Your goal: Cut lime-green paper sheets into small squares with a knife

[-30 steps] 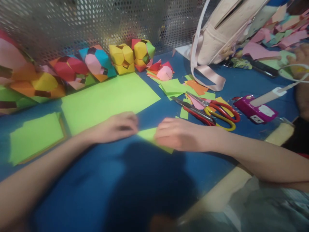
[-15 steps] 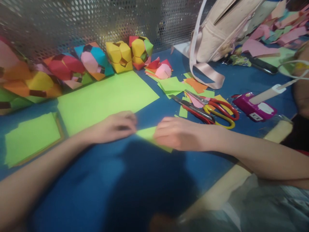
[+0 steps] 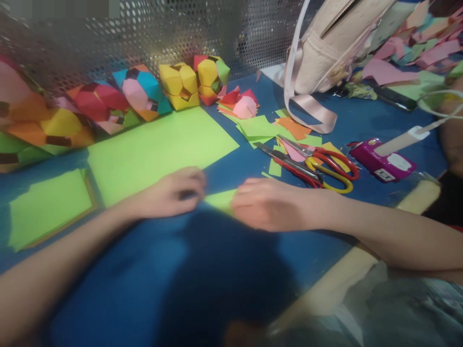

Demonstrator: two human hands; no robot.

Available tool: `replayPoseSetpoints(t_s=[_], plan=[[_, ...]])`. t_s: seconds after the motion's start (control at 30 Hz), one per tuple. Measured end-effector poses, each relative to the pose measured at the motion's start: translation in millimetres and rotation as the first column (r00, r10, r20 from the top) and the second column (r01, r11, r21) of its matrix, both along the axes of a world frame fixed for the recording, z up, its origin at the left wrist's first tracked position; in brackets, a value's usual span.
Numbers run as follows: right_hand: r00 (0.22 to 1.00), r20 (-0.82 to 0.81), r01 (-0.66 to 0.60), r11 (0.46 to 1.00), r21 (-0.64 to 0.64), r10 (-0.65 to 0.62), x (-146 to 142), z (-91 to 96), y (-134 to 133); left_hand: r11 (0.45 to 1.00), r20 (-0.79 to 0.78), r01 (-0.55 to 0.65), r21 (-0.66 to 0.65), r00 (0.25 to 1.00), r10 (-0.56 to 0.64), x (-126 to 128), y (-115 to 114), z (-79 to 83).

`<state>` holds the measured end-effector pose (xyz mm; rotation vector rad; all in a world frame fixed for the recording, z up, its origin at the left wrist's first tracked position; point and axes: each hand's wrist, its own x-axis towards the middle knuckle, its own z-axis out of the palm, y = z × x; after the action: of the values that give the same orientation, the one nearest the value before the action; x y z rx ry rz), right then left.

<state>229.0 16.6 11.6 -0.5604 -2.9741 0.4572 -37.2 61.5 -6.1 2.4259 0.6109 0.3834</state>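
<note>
A small folded piece of lime-green paper (image 3: 220,199) lies on the blue table between my hands. My left hand (image 3: 177,193) is curled, its fingertips pinched at the paper's left tip. Over the right part of the paper, my right hand (image 3: 265,205) presses with bent fingers, hiding much of it. Behind my left hand a large lime-green sheet (image 3: 159,144) lies flat. To the left is a stack of smaller lime-green sheets (image 3: 50,207). Scissors with red and yellow handles (image 3: 331,168) and a red utility knife (image 3: 285,164) lie beyond my right hand.
Folded paper models (image 3: 179,84) in several colours line the perforated metal panel (image 3: 137,33). Paper scraps (image 3: 256,126) lie near the scissors. A purple device with a white plug (image 3: 383,159), a pale backpack (image 3: 325,48) and a dark phone (image 3: 396,98) are at the right.
My right hand has shifted slightly downward and covers more of the paper's lower right edge. My left hand stays at the tip; the other things lie as before.
</note>
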Motion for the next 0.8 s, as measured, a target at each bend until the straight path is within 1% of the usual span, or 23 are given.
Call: replayPoseSetpoints(t_s=[0.1,0.3,0.63,0.8], plan=[[1.000,0.000,0.008,1.000,-0.020,-0.008,-0.5,0.5,0.8,1.000,0.002,0.004,0.000,1.000,-0.004,0.5,-1.1,0.7],[1.000,0.014,0.012,0.997,-0.082,-0.011,0.5,6.9,1.1,1.000,0.041,0.024,0.000,0.999,-0.024,0.1,1.5,-3.7],[1.000,0.017,0.002,0.997,-0.074,-0.001,0.9,8.7,-0.3,0.998,0.066,0.062,-0.003,0.996,-0.062,-1.5,3.3,-3.9],[1.000,0.001,0.031,0.991,-0.128,-0.031,2.4,9.0,0.0,0.998,0.048,0.061,-0.001,0.997,-0.061,-1.4,3.9,-3.3]])
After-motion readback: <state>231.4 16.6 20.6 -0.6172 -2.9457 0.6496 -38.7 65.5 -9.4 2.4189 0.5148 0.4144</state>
